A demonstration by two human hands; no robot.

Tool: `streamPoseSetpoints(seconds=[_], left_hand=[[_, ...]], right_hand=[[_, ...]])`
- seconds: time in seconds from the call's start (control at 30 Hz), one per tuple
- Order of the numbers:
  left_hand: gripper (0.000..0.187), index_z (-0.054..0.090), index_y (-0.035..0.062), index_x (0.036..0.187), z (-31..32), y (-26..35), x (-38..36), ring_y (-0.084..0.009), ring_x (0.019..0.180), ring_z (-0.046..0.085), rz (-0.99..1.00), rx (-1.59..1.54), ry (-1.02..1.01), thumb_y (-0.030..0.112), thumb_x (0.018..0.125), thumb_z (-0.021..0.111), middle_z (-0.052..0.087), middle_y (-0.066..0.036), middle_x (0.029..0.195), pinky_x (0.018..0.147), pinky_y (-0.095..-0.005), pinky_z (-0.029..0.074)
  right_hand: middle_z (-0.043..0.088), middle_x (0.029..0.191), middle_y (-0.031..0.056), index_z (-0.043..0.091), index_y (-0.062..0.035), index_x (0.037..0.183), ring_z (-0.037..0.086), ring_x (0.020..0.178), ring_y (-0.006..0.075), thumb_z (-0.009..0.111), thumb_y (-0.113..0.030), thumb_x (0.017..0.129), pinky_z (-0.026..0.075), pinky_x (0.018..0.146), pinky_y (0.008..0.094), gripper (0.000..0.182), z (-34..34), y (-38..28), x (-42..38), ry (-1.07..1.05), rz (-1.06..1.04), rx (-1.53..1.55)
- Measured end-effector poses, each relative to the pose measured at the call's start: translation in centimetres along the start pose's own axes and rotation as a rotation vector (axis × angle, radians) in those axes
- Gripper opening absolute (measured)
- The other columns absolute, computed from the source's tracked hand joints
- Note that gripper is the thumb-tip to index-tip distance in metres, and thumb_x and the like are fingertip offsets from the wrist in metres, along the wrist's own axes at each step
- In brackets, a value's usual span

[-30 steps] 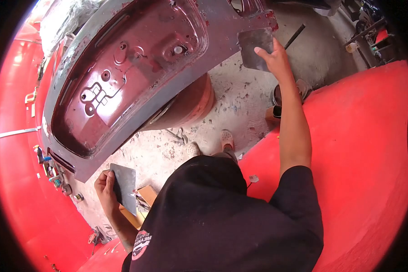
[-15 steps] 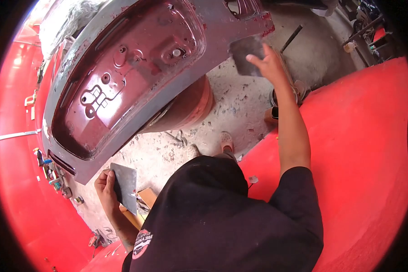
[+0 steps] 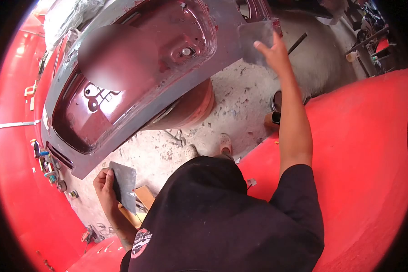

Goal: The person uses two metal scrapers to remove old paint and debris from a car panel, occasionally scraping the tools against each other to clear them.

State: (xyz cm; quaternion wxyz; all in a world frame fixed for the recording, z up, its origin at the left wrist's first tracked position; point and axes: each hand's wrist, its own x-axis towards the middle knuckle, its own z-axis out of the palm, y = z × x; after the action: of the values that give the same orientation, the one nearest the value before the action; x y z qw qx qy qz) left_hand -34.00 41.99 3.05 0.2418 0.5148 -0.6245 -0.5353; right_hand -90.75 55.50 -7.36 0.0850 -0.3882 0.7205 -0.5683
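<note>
In my left hand point(image 3: 105, 188), pinched between thumb and fingers, is a thin grey sheet point(image 3: 126, 183) that looks like sandpaper, held upright near the floor side of the scene. My right hand point(image 3: 276, 54) reaches out with its thumb spread and grips a second dark grey sheet point(image 3: 251, 41), smeared by motion. That sheet overlaps the right end of a car trunk lid point(image 3: 167, 88), whose hollow inner side faces up. The lid has a dull grey border and a glossy maroon recess, part of it hidden by a blurred patch.
A reddish drum point(image 3: 199, 106) stands under the lid. Red car panels flank me on the right point(image 3: 358, 136) and left point(image 3: 13, 172). Small tools and cans point(image 3: 54, 177) lie along the left. A dark rod point(image 3: 298, 41) and a cup-like container point(image 3: 276, 100) are beyond my right arm.
My right hand and its sheet have moved slightly right and upward over the lid's end. The left hand has barely moved. The view has shifted a little.
</note>
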Motion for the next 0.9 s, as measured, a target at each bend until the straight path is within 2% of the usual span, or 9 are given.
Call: streamPoseSetpoints(seconds=[0.17,0.2,0.33,0.43,0.57,0.67,0.77,0.83,0.9], left_hand=[[0.02,0.062,0.0033,0.083,0.5,0.1,0.1,-0.0021,0.064,0.045,-0.01,-0.037,-0.012,0.019,0.095,0.062,0.057,0.006,0.073,0.059,-0.0193,0.034],[0.02,0.062,0.0033,0.083,0.7,0.3,0.1,-0.0021,0.063,0.045,-0.012,-0.028,-0.021,0.019,0.095,0.062,0.057,0.007,0.073,0.059,-0.0192,0.035],[0.018,0.062,0.0028,0.085,0.9,0.4,0.3,-0.0022,0.065,0.047,0.004,-0.034,-0.031,0.018,0.095,0.063,0.058,0.006,0.074,0.061,-0.019,0.036],[0.018,0.063,0.0026,0.086,0.9,0.4,0.2,-0.0022,0.066,0.048,0.0,-0.052,-0.039,0.018,0.095,0.063,0.059,0.006,0.075,0.062,-0.0188,0.037],[0.017,0.063,0.0025,0.086,0.4,-0.3,0.1,-0.0022,0.066,0.048,0.025,-0.076,-0.05,0.017,0.095,0.062,0.059,0.006,0.076,0.063,-0.0185,0.037],[0.017,0.063,0.0021,0.086,0.1,-0.9,0.3,-0.0022,0.066,0.048,-0.003,-0.091,-0.047,0.017,0.095,0.062,0.059,0.006,0.076,0.063,-0.0183,0.037],[0.018,0.063,0.0018,0.086,-0.2,-0.8,0.1,-0.0022,0.066,0.048,0.02,-0.081,-0.039,0.017,0.095,0.062,0.059,0.005,0.076,0.063,-0.0184,0.037],[0.018,0.063,0.0016,0.086,-0.2,-0.8,-0.1,-0.0023,0.066,0.048,-0.006,-0.104,-0.03,0.017,0.095,0.062,0.059,0.005,0.076,0.063,-0.0185,0.037],[0.017,0.063,0.0015,0.086,-0.2,-1.0,-0.1,-0.0024,0.066,0.048,-0.024,-0.121,-0.031,0.017,0.095,0.062,0.06,0.005,0.076,0.062,-0.0187,0.037]], right_hand=[[0.06,0.125,0.0225,0.05,0.0012,0.132,0.057,0.118,0.032,0.072,-0.024,0.08,0.043,0.1,0.0378,0.062,1.4,-2.2,-1.1,-0.054,-0.012,-0.206],[0.061,0.122,0.0237,0.049,0.0028,0.132,0.059,0.115,0.0344,0.073,-0.027,0.08,0.044,0.098,0.039,0.064,1.1,-1.5,0.0,-0.064,0.031,0.109],[0.063,0.117,0.0232,0.049,0.0041,0.132,0.062,0.109,0.0333,0.072,-0.026,0.08,0.047,0.094,0.0386,0.065,2.8,-2.5,-0.9,-0.063,-0.023,-0.076],[0.064,0.117,0.0238,0.047,0.005,0.134,0.063,0.107,0.0325,0.073,-0.027,0.079,0.048,0.091,0.0369,0.068,4.6,-6.6,-2.8,-0.31,0.125,-0.237],[0.062,0.119,0.0251,0.046,0.0057,0.134,0.062,0.108,0.033,0.073,-0.026,0.079,0.048,0.092,0.0372,0.068,4.8,-1.4,-1.4,-0.096,0.021,0.027],[0.061,0.121,0.0258,0.046,0.0058,0.134,0.062,0.11,0.0321,0.071,-0.022,0.081,0.047,0.093,0.0369,0.064,6.8,-5.4,-3.8,-0.259,-0.062,-0.043],[0.063,0.118,0.02,0.045,0.0072,0.133,0.059,0.112,0.0227,0.071,-0.019,0.082,0.045,0.095,0.0349,0.063,6.7,-6.0,-3.9,-0.324,-0.043,-0.159],[0.063,0.117,0.0251,0.048,0.0052,0.132,0.064,0.104,0.0317,0.069,-0.018,0.082,0.049,0.091,0.0359,0.059,5.6,-5.9,-3.2,-0.076,0.021,-0.124],[0.063,0.113,0.0264,0.049,0.0056,0.131,0.064,0.101,0.0345,0.07,-0.02,0.081,0.049,0.089,0.0364,0.06,6.8,-7.9,-4.0,-0.113,-0.025,-0.092]])
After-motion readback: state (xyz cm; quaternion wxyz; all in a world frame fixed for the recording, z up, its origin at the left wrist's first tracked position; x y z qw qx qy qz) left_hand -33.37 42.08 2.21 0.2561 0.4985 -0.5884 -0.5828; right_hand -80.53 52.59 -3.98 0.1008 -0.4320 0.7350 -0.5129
